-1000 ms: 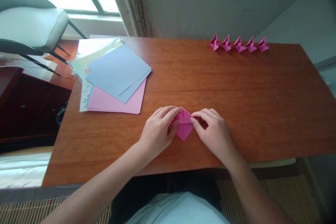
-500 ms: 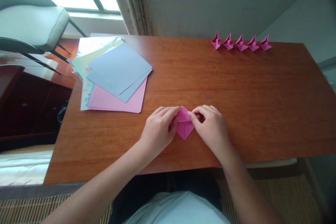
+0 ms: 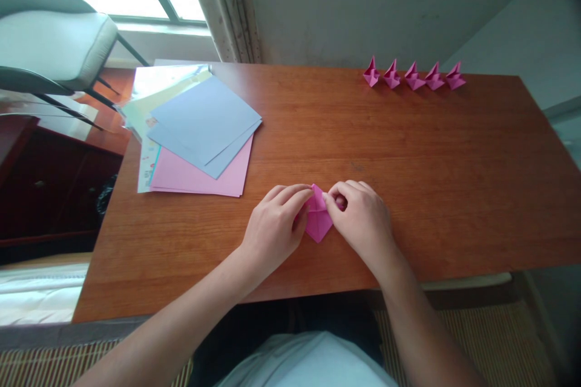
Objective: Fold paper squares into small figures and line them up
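A small folded piece of pink origami paper [image 3: 319,227] is held between my two hands near the front of the wooden table, one pointed corner toward me. My left hand [image 3: 278,217] pinches its left side, and those fingers cover that edge. On the other side my right hand [image 3: 361,211] grips the right edge between thumb and curled fingers. Creases run across and down the middle of the paper. Part of its outline is hidden under my fingertips.
Several folded pink origami figures [image 3: 413,77] stand in a row at the table's back right. To the left lie blue-grey paper sheets [image 3: 209,118] over pink sheets [image 3: 200,178] and plastic packaging [image 3: 145,160]. A chair [image 3: 54,42] stands beyond the table's left side.
Both hands stay on the pink paper, and its right side looks slightly narrower as my right fingers shift a little inward. The whole view has moved slightly.
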The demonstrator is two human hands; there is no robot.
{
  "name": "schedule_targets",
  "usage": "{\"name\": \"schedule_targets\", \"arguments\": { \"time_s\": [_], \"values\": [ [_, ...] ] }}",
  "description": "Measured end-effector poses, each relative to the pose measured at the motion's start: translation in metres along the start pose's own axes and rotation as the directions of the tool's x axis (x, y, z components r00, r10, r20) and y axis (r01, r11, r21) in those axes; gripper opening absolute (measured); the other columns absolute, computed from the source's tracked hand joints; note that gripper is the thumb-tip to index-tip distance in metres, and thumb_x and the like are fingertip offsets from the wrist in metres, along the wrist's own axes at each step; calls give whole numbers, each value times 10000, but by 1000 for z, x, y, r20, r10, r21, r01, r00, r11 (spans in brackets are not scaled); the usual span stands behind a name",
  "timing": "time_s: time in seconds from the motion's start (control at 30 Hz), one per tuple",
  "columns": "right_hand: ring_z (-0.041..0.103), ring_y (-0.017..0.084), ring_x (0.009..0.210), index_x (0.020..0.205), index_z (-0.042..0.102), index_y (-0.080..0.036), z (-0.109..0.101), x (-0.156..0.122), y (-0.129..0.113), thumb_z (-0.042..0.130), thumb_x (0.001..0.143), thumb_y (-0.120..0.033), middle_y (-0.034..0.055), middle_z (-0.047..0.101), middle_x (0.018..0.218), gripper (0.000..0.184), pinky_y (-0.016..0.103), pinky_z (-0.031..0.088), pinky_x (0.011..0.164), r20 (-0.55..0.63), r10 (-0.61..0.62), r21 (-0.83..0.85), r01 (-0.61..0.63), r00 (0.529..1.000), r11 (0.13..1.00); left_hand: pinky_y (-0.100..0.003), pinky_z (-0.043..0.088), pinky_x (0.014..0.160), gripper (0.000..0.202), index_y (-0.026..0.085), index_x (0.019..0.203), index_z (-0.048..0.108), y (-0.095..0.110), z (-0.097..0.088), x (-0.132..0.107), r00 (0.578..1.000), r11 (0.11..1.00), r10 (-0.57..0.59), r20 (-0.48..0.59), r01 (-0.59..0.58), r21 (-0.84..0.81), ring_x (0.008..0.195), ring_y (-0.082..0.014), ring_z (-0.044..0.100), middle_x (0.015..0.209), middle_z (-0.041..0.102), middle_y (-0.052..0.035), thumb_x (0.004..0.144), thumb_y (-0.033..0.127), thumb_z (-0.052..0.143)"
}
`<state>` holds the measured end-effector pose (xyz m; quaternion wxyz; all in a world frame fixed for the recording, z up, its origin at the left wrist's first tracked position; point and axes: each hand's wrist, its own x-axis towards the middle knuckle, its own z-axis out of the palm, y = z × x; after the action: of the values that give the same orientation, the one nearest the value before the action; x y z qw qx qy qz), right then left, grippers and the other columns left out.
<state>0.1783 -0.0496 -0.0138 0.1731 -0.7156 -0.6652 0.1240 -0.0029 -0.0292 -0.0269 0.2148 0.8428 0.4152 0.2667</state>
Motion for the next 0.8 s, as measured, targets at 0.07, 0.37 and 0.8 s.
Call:
{"name": "schedule_targets", "arguments": {
  "time_s": [0.07,0.37,0.8],
  "values": [
    [556,207,734,679,568,-234,0,0,0,641,921,-283,23,664,720,257,319,311,592,-6,-12,-21,11,1000,1000,-421,576,959,313,194,1195,658,0,0,0,1000,1000,5,4,-5,-2,1075,-231,669,1233,731,-75,915,87,565],
    [567,212,738,673,554,-236,1,0,-2,641,927,-297,30,667,720,275,319,320,596,-10,-9,-24,8,1000,1000,-415,571,944,322,132,1261,643,3,-4,-2,974,959,191,121,-211,190,1090,-255,637,1372,665,-99,963,121,522],
    [565,209,753,676,558,-229,1,1,-3,625,948,-335,30,668,739,299,319,304,606,3,11,-24,-11,1000,1000,-416,516,834,358,139,1305,656,6,-6,-6,957,885,232,173,-282,371,1079,-275,607,1425,643,-41,971,190,537]
  ]
}}
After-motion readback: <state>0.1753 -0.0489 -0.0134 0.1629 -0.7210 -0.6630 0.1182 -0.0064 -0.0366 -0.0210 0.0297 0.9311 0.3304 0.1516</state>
